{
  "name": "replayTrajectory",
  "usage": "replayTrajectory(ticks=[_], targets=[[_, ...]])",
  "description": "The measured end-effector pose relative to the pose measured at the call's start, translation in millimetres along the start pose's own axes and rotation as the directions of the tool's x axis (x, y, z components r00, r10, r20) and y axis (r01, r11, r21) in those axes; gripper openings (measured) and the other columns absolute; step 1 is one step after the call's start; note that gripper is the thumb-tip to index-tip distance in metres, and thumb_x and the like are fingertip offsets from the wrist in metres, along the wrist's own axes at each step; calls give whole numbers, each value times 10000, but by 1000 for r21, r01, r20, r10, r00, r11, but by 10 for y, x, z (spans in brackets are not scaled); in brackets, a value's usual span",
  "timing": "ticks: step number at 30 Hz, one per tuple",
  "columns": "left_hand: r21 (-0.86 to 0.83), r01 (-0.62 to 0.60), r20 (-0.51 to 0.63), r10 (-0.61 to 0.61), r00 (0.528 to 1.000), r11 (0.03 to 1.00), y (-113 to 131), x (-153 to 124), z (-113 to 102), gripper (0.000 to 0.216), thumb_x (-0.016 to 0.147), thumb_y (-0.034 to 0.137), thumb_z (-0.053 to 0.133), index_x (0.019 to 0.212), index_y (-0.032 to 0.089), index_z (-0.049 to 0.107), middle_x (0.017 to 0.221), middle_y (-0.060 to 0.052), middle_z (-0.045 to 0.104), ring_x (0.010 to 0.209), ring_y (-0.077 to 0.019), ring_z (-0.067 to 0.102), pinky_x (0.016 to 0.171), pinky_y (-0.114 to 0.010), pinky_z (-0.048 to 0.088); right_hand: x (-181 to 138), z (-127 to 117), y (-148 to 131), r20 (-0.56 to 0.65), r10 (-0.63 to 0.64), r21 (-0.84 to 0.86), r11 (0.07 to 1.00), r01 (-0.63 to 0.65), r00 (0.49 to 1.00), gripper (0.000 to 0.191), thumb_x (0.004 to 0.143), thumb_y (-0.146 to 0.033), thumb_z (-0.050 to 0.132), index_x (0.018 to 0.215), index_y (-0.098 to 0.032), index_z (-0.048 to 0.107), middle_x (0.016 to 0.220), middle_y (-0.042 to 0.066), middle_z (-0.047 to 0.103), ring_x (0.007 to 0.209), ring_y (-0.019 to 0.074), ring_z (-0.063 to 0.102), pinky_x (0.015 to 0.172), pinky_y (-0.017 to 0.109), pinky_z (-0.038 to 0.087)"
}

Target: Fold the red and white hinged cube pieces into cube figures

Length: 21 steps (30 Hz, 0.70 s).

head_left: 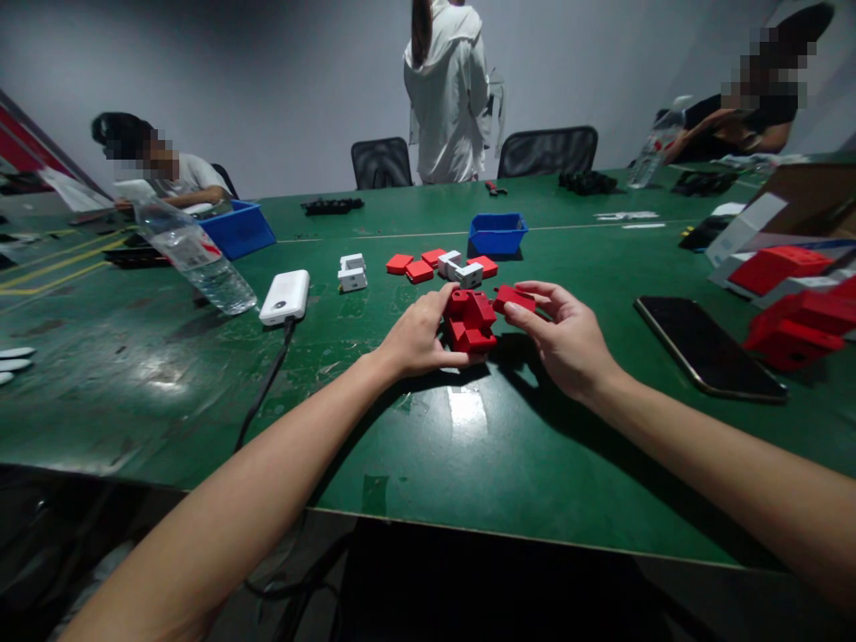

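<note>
My left hand point(418, 339) is closed around a cluster of joined red plastic blocks point(472, 321) resting on the green table point(468, 446). My right hand point(565, 339) pinches a single red block point(514, 298) between thumb and fingers, right beside the cluster's upper right side. Just beyond lie several loose red pieces point(418, 267) and white pieces point(461, 270), with another white piece point(352, 272) to their left.
A small blue bin point(497, 234) stands behind the loose pieces. A white power bank point(286, 297) with a cable and a water bottle point(193, 254) lie left. A black phone point(709, 346) and red boxes point(795, 312) sit right. Other people are at the far side.
</note>
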<state>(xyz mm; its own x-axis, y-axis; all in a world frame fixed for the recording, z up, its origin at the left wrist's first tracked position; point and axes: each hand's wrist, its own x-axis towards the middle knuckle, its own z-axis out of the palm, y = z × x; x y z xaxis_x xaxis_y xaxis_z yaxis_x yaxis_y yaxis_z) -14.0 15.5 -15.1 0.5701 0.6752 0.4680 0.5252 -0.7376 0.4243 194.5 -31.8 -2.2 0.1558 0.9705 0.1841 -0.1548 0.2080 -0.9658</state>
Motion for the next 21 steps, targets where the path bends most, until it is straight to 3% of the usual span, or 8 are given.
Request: replayTrajectory(ticks=[4, 9, 15, 21], targets=[[83, 62, -2, -62, 998, 995, 21, -1, 2, 1060, 652, 543, 796, 1506, 164, 295, 1278, -165, 530, 1176, -338, 549, 1045, -517, 449, -3, -25, 20, -21, -264, -239, 938, 252, 964, 502, 663, -368, 848, 1074, -220, 601, 1112, 85, 677, 947, 228, 689, 860, 404, 582], [99, 60, -38, -57, 998, 993, 12, 0, 2, 1109, 624, 505, 810, 1525, 156, 264, 1217, -134, 500, 1104, -303, 547, 1019, -495, 474, -77, -13, 18, 103, -495, -416, 766, 490, 863, 471, 761, -286, 766, 1185, -240, 567, 1166, 84, 651, 995, 236, 669, 853, 399, 586], [157, 11, -131, 9, 991, 988, 4, 12, 2, 1093, 576, 439, 844, 1463, 94, 307, 1303, -182, 463, 1207, -342, 485, 1072, -516, 440, -148, -17, 22, 233, -584, -436, 652, 620, 778, 545, 790, -232, 730, 1291, -265, 519, 1283, 85, 623, 1068, 253, 658, 855, 402, 584], [132, -16, -143, 35, 989, 991, 31, 12, -3, 997, 558, 364, 844, 1414, 162, 376, 1256, -142, 446, 1158, -325, 503, 1027, -507, 477, -157, -19, -10, 384, -584, -512, 510, 691, 715, 474, 812, -192, 689, 1268, -220, 560, 1232, 120, 647, 1065, 269, 662, 828, 402, 587]])
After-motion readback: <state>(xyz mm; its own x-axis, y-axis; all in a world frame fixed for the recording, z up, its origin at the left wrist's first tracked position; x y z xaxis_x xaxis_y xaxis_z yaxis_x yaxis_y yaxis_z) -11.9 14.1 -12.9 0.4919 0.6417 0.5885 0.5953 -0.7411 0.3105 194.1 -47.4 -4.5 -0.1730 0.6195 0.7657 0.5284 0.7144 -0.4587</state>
